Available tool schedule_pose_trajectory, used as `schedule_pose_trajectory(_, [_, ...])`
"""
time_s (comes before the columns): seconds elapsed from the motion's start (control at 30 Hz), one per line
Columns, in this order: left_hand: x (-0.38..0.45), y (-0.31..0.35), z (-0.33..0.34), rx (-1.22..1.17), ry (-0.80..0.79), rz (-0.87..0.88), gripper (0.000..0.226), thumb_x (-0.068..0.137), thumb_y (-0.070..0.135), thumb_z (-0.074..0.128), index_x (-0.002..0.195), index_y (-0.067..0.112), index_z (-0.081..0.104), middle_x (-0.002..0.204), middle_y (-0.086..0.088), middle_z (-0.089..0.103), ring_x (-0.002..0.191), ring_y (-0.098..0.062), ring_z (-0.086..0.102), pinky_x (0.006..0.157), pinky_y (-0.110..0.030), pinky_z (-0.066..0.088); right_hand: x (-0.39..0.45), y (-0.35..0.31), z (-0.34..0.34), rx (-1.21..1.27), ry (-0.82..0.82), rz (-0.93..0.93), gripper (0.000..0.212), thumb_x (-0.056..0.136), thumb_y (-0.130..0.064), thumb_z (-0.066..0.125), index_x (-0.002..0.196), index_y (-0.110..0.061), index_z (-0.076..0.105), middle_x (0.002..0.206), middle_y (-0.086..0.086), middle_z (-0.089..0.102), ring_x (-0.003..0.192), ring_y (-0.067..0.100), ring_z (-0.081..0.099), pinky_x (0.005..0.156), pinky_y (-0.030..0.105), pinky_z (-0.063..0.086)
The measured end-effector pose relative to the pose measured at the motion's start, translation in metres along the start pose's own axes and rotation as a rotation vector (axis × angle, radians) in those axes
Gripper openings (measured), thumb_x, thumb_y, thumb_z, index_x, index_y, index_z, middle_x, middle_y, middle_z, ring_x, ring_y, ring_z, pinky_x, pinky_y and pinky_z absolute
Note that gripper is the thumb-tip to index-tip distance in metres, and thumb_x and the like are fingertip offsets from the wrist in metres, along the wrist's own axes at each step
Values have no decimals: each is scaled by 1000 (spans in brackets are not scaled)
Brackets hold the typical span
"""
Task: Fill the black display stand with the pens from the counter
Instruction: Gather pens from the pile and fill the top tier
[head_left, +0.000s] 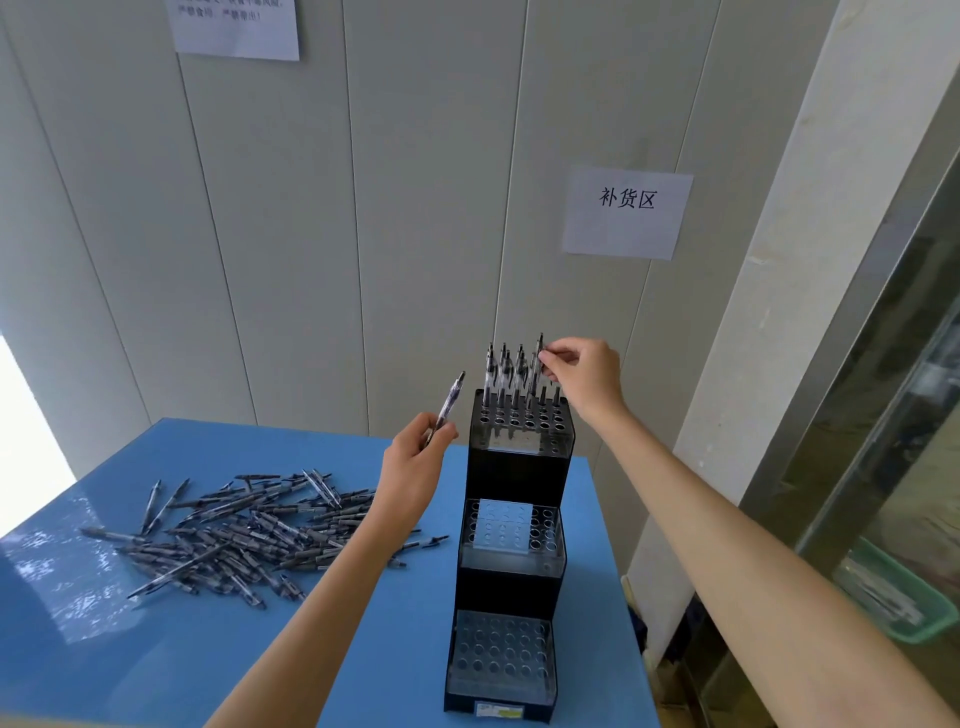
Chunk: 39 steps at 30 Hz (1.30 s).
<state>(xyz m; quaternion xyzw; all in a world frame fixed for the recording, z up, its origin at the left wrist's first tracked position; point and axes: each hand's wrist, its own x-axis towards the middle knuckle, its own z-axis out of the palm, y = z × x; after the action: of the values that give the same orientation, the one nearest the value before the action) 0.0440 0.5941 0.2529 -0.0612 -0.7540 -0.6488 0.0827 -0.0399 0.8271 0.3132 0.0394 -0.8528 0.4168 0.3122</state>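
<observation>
Nearest the lens: two bare forearms reaching over the blue counter (156, 675) toward the black display stand (511, 545), three stepped tiers of drilled holes.

Lowest and middle tiers of the stand: holes all vacant. Top tier only: a handful of pens (511, 371) seated upright in the back rows, long axes near vertical, narrow ends up.

Above the stand's top right corner: right hand (584, 376), thumb and forefinger pinched on the upper end of one pen (539, 353), other fingers loosely curled. Pen upright, long axis vertical, lower end down among the back-row holes; whether fully seated or mid-drop, cannot tell. Pinch at the very top probably for steering the barrel straight down into a hole.

Left of the stand's top tier: left hand (415, 462), fingers curled round the lower part of a second pen (445, 408). Long axis tilted, upper end leaning up and right toward the stand. Likely held ready as the next one in.

Further left of the stand: loose heap of pens (234, 535) flat on the counter, axes pointing every way, most of the supply. Task judged barely begun.

Behind the stand: panelled wall, paper sign (627, 212) with printed characters.
</observation>
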Motion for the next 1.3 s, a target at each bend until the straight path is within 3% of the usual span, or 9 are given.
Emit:
schedule_pose_trajectory(0.13, [0, 1, 2, 13, -1, -3, 21, 101, 30, 54, 90, 14, 61, 71, -6, 37, 64, -15, 32, 59, -31, 29, -9, 7, 7, -40, -49, 31, 12, 88, -13, 75, 98, -6, 78, 81, 6, 77, 74, 19, 73, 83, 42, 61])
schedule_pose_trajectory(0.3, [0, 2, 6, 21, -15, -6, 22, 102, 29, 54, 94, 9, 60, 72, -6, 38, 61, -15, 31, 52, -26, 28, -16, 15, 11, -33, -43, 71, 8, 90, -14, 73, 91, -8, 79, 76, 3, 76, 70, 18, 73, 80, 44, 61])
schedule_pose_trajectory(0.47, [6, 5, 12, 67, -32, -9, 24, 104, 30, 52, 96, 8, 58, 73, -6, 46, 57, -13, 34, 53, -26, 31, -19, 20, 2, -10, -65, 98, 9, 89, -19, 75, 90, -11, 79, 72, -1, 75, 68, 14, 72, 77, 40, 62])
schedule_pose_trajectory(0.67, [18, 18, 24, 211, -40, 111, 12, 101, 30, 59, 95, 21, 65, 70, 4, 57, 55, -11, 42, 56, -30, 36, -37, -6, -16, 482, -287, 293, 17, 93, -17, 70, 99, -2, 75, 89, 14, 76, 87, 31, 75, 82, 37, 62])
schedule_pose_trajectory(0.83, [25, 26, 39, 350, -48, 238, 9, 99, 26, 62, 97, 20, 69, 74, -7, 65, 60, -20, 52, 56, -35, 42, -48, -11, -20, 597, -429, 353, 24, 91, -21, 73, 107, -3, 73, 97, 13, 77, 87, 26, 74, 78, 34, 62])
schedule_pose_trajectory(0.93, [25, 26, 43, 425, -60, 290, 9, 99, 24, 62, 102, 20, 70, 79, -5, 68, 67, -24, 60, 60, -38, 47, -50, -7, -19, 657, -387, 369, 22, 89, -16, 74, 106, -1, 73, 97, 16, 77, 84, 25, 74, 75, 32, 62])
schedule_pose_trajectory(1.1, [25, 29, 39, 582, -85, 346, 13, 98, 27, 60, 108, 25, 69, 91, 5, 65, 77, -14, 62, 65, -30, 46, -45, -6, -21, 789, -280, 413, 21, 90, -8, 71, 106, 6, 70, 95, 22, 74, 78, 26, 75, 70, 28, 61])
schedule_pose_trajectory(1.3, [24, 37, 22, 926, -158, 449, 40, 101, 48, 51, 133, 27, 62, 117, 3, 65, 96, -21, 61, 80, -35, 43, -22, -5, -28, 607, -111, 320, 11, 94, -3, 65, 103, 2, 69, 91, 18, 74, 77, 25, 74, 72, 31, 62])
